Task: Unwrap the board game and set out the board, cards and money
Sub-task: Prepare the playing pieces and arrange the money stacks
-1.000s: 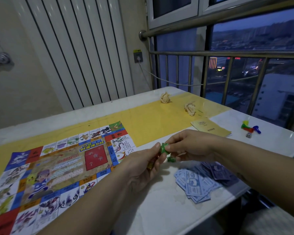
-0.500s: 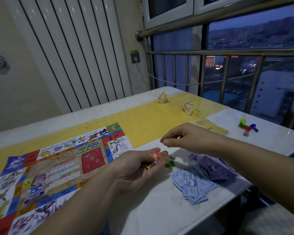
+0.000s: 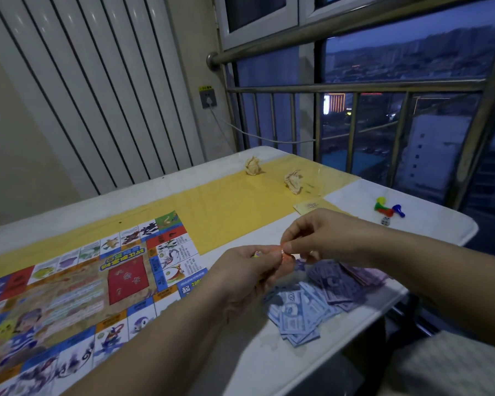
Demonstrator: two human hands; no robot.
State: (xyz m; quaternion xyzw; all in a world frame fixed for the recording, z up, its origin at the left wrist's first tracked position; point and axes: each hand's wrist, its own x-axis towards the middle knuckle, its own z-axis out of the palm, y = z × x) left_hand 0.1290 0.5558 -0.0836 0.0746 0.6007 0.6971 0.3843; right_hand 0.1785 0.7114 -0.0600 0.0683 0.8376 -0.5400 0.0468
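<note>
Blue notes (image 3: pixel 295 312) in a loose heap on the desk (image 3: pixel 269 364) nearest me; purple notes (image 3: pixel 337 278) touching them, just beyond. I log a change: the right hand (image 3: pixel 320 238), apart half a second ago, has rejoined the left hand (image 3: pixel 249 278). Both now pinch one small orange slip (image 3: pixel 287 255) at the fingertips, above the notes. Board (image 3: pixel 69 295) flat, print up, at left. Farther: tan cards (image 3: pixel 309 207), pawns (image 3: pixel 389 208), die (image 3: pixel 385 220), two crumpled wrappers (image 3: pixel 253 166).

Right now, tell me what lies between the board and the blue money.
In the head view, only the left hand and its forearm, held over bare white table.
</note>
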